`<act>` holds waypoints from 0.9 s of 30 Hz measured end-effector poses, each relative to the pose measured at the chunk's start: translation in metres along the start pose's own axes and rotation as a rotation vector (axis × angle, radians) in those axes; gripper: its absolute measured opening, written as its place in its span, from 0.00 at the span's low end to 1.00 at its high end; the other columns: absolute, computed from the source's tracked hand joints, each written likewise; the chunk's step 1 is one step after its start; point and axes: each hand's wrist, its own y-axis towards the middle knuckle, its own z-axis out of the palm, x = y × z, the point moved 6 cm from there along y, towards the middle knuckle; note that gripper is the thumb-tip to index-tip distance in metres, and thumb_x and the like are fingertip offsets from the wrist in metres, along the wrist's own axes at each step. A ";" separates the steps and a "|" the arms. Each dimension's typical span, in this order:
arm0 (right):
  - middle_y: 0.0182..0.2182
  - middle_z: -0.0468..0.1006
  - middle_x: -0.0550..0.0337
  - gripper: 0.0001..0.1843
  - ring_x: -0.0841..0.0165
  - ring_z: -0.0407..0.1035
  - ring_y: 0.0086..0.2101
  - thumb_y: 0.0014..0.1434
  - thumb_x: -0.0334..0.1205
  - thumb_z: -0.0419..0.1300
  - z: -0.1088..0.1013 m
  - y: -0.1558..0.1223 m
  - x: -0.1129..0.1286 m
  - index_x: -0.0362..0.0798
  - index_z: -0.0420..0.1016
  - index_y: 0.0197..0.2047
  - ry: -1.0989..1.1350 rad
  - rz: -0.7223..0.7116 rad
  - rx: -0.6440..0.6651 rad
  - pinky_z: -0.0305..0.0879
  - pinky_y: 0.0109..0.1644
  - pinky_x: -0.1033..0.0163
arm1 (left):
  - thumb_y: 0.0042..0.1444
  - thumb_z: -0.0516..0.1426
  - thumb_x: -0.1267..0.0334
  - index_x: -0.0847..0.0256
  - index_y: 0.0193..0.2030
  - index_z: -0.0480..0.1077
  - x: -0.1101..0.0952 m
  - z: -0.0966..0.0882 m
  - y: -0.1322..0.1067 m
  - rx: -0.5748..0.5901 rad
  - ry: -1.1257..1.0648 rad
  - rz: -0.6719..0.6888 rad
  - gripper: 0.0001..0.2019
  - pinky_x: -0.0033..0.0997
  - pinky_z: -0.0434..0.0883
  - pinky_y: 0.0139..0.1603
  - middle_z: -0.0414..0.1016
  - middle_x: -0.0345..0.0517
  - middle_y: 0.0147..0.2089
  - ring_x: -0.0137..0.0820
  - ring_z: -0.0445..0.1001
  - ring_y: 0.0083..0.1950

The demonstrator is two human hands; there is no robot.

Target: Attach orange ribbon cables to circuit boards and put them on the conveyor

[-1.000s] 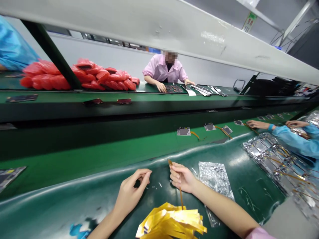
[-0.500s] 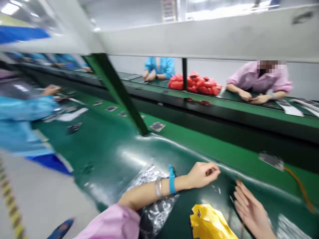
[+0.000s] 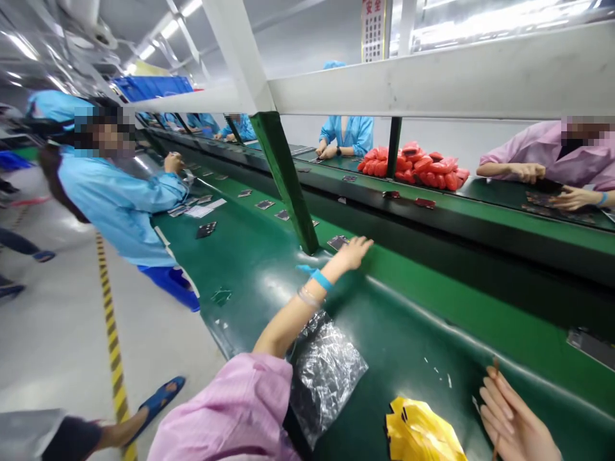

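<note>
My left hand (image 3: 354, 252) reaches far forward over the belt, fingers stretched out, with nothing visible in them. It partly covers a flat dark board (image 3: 337, 242) lying beside the green post; whether it touches the board I cannot tell. At the lower right my right hand (image 3: 516, 413) is closed around a thin brown stick (image 3: 496, 366), whose end pokes up past the fingers. Left of that hand lies a crumpled yellow sheet or bag (image 3: 423, 432). A clear plastic bag (image 3: 329, 374) rests beneath my left forearm.
A green post (image 3: 287, 186) rises from the green tabletop (image 3: 259, 301). Several flat boards (image 3: 264, 205) line the belt. Another board (image 3: 593, 347) lies at the far right. Across the belt are red pouches (image 3: 423, 168) and co-workers. A person in blue (image 3: 120, 182) works at left.
My left hand has moved forward and left to the board by the post, and its fingers have opened out. My right hand keeps the stick. The view has swung left.
</note>
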 end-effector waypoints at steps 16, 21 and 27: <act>0.24 0.62 0.69 0.21 0.75 0.53 0.22 0.52 0.51 0.74 0.067 -0.055 0.024 0.50 0.76 0.42 -0.528 -0.242 0.015 0.52 0.23 0.70 | 0.63 0.62 0.60 0.64 0.53 0.70 -0.044 -0.029 -0.035 -0.043 -0.565 0.205 0.15 0.31 0.73 0.51 0.81 0.48 0.49 0.35 0.78 0.50; 0.22 0.60 0.68 0.17 0.72 0.53 0.22 0.54 0.53 0.71 0.084 -0.088 0.026 0.49 0.80 0.39 -0.873 -0.446 -0.149 0.55 0.25 0.66 | 0.61 0.63 0.55 0.62 0.45 0.75 -0.158 0.001 -0.130 0.150 -0.983 0.435 0.12 0.26 0.71 0.35 0.82 0.43 0.38 0.29 0.77 0.36; 0.19 0.51 0.71 0.11 0.73 0.49 0.19 0.60 0.49 0.66 0.087 -0.121 0.027 0.50 0.81 0.37 -1.085 -0.611 -0.234 0.52 0.23 0.66 | 0.61 0.63 0.59 0.61 0.41 0.76 -0.191 -0.001 -0.168 0.230 -1.026 0.476 0.08 0.28 0.68 0.30 0.78 0.42 0.31 0.28 0.73 0.29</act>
